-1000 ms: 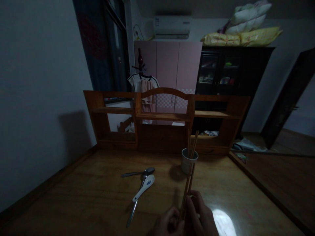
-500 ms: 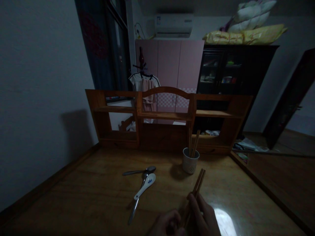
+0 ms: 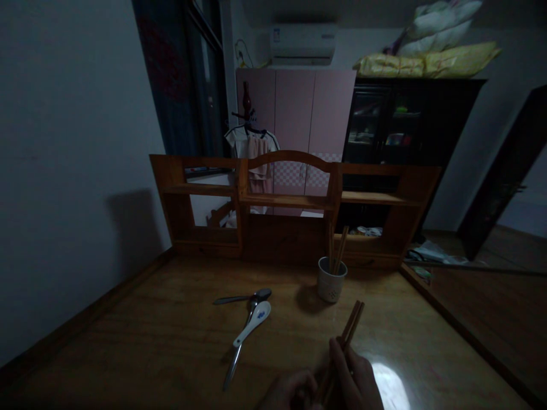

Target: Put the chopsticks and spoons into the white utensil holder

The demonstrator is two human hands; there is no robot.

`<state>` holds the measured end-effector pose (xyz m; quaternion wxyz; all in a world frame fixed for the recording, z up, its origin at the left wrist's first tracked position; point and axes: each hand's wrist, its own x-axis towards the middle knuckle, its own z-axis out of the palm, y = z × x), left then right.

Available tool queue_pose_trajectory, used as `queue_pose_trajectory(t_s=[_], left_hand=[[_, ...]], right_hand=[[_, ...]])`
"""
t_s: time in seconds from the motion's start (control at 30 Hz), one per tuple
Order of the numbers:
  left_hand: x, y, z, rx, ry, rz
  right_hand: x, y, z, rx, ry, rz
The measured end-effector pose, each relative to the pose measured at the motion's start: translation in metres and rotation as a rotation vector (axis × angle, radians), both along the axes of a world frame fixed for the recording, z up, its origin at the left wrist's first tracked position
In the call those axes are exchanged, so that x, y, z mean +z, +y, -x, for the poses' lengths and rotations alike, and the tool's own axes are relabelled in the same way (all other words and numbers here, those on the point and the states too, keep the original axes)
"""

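A pair of wooden chopsticks [image 3: 352, 322] slants over the front of the table, its upper ends pointing away to the right. My right hand [image 3: 359, 373] is closed around their middle, thumb and fingers pressed together. Lower down, my left hand [image 3: 293, 388] is curled shut at the near ends of the same chopsticks; the picture's bottom edge cuts it off. Behind them stands a light perforated cup [image 3: 331, 285] with other chopsticks [image 3: 340, 250] upright in it. To the left, a white ceramic spoon [image 3: 253, 323] with a blue mark lies across a metal spoon [image 3: 233, 364], near another metal spoon [image 3: 234, 299].
The wooden table [image 3: 171, 330] has a raised edge on its right and meets a wall [image 3: 77, 171] on the left. A low wooden shelf unit [image 3: 284, 200] runs along its back. A bright reflection lies on the tabletop beside my right hand.
The chopsticks' upper ends have shifted slightly to the right and toward me. Both hands keep about the same place and grip; the cup and spoons stay put.
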<state>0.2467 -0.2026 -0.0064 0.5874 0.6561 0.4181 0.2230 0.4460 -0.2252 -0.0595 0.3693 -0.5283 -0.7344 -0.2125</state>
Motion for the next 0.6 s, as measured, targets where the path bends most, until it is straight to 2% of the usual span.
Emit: queue_pose_trajectory(t_s=[0.3, 0.4, 0.5, 0.6], left_hand=[[0.003, 0.002, 0.001, -0.056, -0.014, 0.069], [0.003, 0.001, 0.001, -0.053, 0.008, 0.067], [0.005, -0.001, 0.000, -0.009, -0.005, 0.032], [0.004, -0.002, -0.001, -0.026, -0.027, 0.016]], right_hand=[[0.006, 0.005, -0.009, 0.004, -0.100, 0.012], [0.008, 0.006, -0.008, 0.018, -0.040, 0.021], [0.003, 0.004, 0.000, -0.042, 0.063, -0.010], [-0.001, 0.001, 0.008, -0.084, 0.172, -0.048]])
